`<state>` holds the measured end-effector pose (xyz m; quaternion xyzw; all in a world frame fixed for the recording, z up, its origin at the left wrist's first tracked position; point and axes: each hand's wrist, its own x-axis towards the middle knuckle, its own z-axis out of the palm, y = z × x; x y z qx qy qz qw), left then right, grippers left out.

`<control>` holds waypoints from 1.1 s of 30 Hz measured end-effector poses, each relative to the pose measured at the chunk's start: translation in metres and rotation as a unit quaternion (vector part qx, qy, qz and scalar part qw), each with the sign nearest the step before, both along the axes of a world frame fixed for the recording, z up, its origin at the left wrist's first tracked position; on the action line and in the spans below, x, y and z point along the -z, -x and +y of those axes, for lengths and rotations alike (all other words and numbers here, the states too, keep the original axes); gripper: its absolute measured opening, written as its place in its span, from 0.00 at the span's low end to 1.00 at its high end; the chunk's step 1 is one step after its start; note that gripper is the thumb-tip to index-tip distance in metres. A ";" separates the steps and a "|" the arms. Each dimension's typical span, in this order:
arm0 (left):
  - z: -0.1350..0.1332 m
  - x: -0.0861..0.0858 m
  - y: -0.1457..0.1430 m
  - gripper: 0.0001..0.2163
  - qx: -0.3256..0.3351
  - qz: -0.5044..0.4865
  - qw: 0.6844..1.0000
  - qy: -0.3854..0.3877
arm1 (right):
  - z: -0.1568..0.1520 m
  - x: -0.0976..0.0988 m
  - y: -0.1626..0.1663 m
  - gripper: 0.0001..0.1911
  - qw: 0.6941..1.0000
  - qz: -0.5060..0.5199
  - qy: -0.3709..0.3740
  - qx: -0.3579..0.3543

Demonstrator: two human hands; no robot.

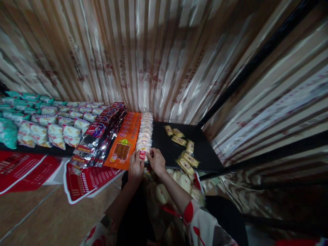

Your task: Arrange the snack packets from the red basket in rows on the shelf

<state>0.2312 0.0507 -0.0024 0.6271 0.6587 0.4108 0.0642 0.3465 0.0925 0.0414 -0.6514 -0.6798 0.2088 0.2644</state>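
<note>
My left hand (136, 165) and my right hand (155, 160) meet at the front end of a row of white round snack packets (145, 131). Between them is the front snack packet (142, 155), white with a red label, gripped by the fingers of both hands. The row runs back along the black shelf (164, 147) to the curtain. Close on the left of the row lie orange snack packs (125, 140) with a picture of brown sticks. To the right, several loose yellowish wrapped snacks (188, 159) are scattered on the shelf.
Dark foil packs (98, 131), white snack bags (55, 133) and green bags (9, 132) fill the shelf's left. Red baskets (88, 182) stand below. Under my right arm is a container of wrapped snacks (183, 182). Black poles (246, 73) and a striped curtain (153, 61) border the shelf.
</note>
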 end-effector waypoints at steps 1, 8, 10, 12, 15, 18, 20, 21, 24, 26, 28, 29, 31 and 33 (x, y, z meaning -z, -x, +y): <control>0.000 0.001 -0.002 0.20 -0.005 0.011 1.000 0.001 | -0.001 0.001 0.000 0.10 1.000 0.003 -0.006 0.001; 0.006 -0.001 -0.009 0.19 -0.023 0.064 0.998 -0.010 | 0.000 0.005 0.002 0.14 0.998 0.055 0.009 0.018; 0.008 -0.003 -0.011 0.18 -0.029 0.071 0.997 -0.024 | 0.002 0.006 0.002 0.14 0.998 0.053 0.014 0.020; 0.010 -0.005 -0.013 0.18 -0.034 0.072 0.996 -0.036 | 0.004 0.006 0.001 0.13 0.998 0.055 0.016 0.019; 0.012 -0.008 -0.015 0.18 -0.037 0.067 0.996 -0.047 | 0.005 0.006 0.000 0.13 0.998 0.055 0.015 0.017; 0.014 -0.009 -0.016 0.18 -0.045 0.060 0.995 -0.061 | 0.006 0.005 -0.001 0.14 0.999 0.048 0.013 0.010; 0.015 -0.010 -0.016 0.17 -0.050 0.057 0.995 -0.067 | 0.007 0.003 -0.003 0.16 0.999 0.037 0.001 0.021; 0.015 -0.010 -0.017 0.17 -0.051 0.058 0.995 -0.068 | 0.009 0.001 -0.003 0.17 0.999 0.028 -0.018 0.032; 0.016 -0.013 -0.019 0.16 -0.048 0.066 0.995 -0.064 | 0.024 -0.011 -0.003 0.22 0.992 -0.027 -0.119 0.013; 0.017 -0.014 -0.021 0.16 -0.045 0.071 0.994 -0.063 | 0.043 -0.022 0.001 0.24 0.981 -0.081 -0.163 -0.067; 0.019 -0.016 -0.022 0.15 -0.044 0.078 0.994 -0.060 | 0.069 -0.033 0.007 0.25 0.971 -0.130 -0.152 -0.131; 0.019 -0.016 -0.022 0.15 -0.046 0.082 0.994 -0.056 | 0.083 -0.037 0.010 0.26 0.969 -0.148 -0.134 -0.144; 0.020 -0.016 -0.023 0.15 -0.053 0.085 0.994 -0.048 | 0.107 -0.041 0.015 0.28 0.969 -0.173 -0.074 -0.158; 0.021 -0.016 -0.023 0.15 -0.059 0.080 0.994 -0.040 | 0.125 -0.040 0.017 0.30 0.969 -0.180 -0.012 -0.166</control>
